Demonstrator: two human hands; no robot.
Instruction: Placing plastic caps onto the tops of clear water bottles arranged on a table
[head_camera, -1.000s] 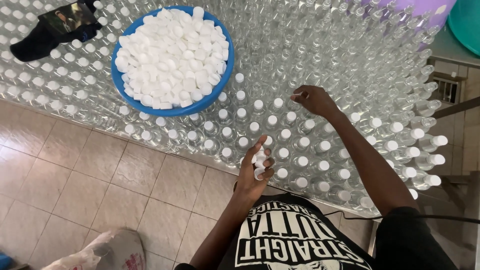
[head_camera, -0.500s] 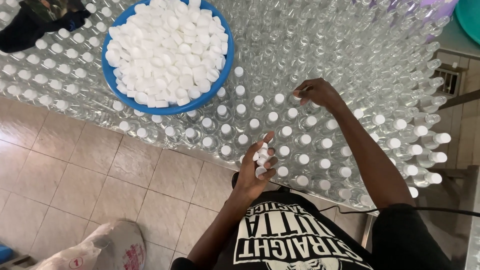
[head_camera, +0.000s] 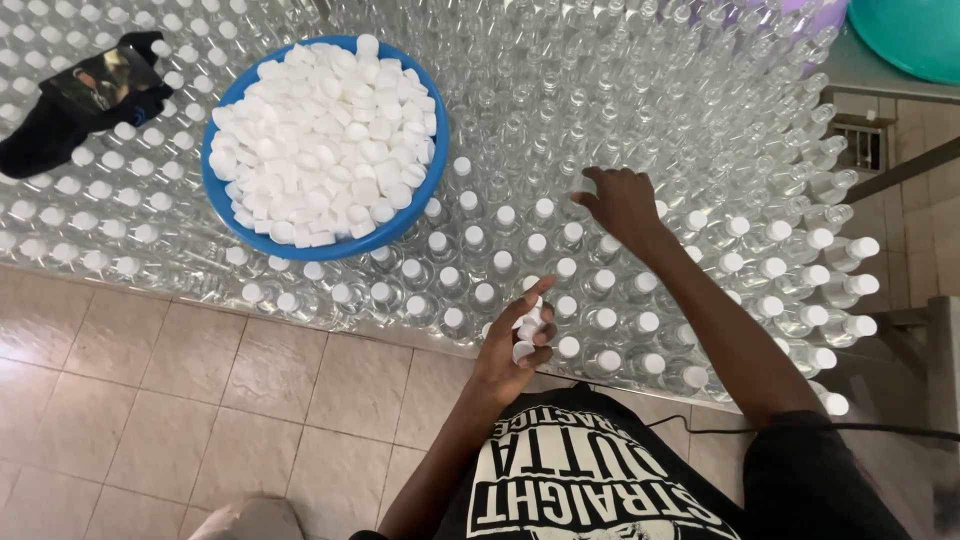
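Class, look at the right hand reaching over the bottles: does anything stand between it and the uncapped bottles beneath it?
Nothing visible does. The right hand hovers directly over the uncapped bottles, with only open air between.

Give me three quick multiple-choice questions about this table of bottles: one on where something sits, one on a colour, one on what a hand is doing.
1. Where does the round bowl of white plastic caps rest?
A. on the floor
B. on top of the clear plastic bottles
C. on a chair

2. What colour is the bowl's rim?
A. blue
B. red
C. yellow

3. What is the left hand doing?
A. hanging empty
B. gripping a cloth
C. holding a few white caps

Key: 1 B, bottle tops surround the bowl and it sits above them. 2 A, the rim shows blue around the caps. 3 C, white caps show between its fingers, while the right hand reaches over the bottles.
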